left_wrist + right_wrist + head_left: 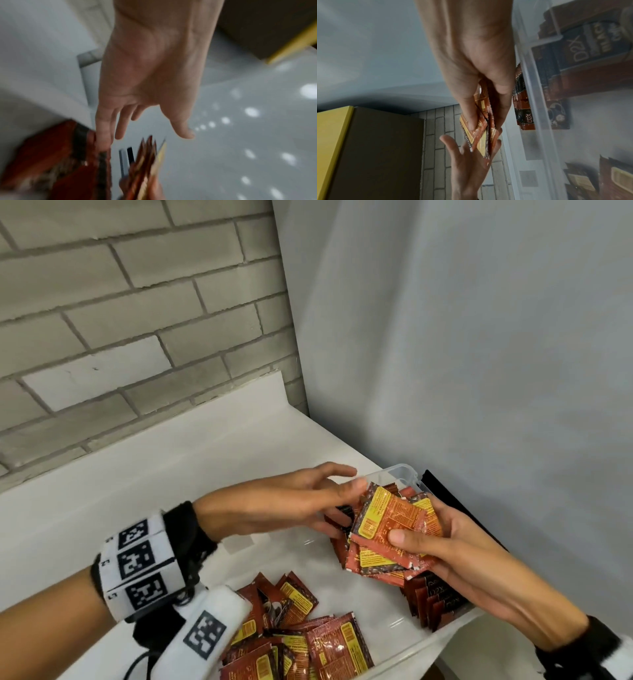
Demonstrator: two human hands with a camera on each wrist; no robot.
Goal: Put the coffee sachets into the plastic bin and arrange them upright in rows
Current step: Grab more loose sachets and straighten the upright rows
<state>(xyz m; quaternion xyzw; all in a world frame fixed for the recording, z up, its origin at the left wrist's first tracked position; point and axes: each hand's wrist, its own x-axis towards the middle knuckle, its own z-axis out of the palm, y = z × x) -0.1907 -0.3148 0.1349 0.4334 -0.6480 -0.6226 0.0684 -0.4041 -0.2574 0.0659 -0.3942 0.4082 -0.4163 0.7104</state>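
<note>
A clear plastic bin (404,474) sits on the white table (171,474). Red and yellow coffee sachets stand upright in a row (431,597) along its right wall. More sachets lie loose (301,642) at its near end. Above the bin my right hand (411,539) grips a fanned stack of sachets (387,522), thumb on top and fingers underneath. My left hand (337,486) reaches in from the left with straight, spread fingers, and its thumb tip touches the stack's far corner. The right wrist view shows the stack (483,143) end-on against the left hand (467,162).
A black flat object (455,501) leans behind the bin against the grey wall. A brick wall (120,320) runs behind the table. A yellow-edged cardboard box (334,135) shows in the right wrist view. Marker wristbands (137,563) sit on my left forearm.
</note>
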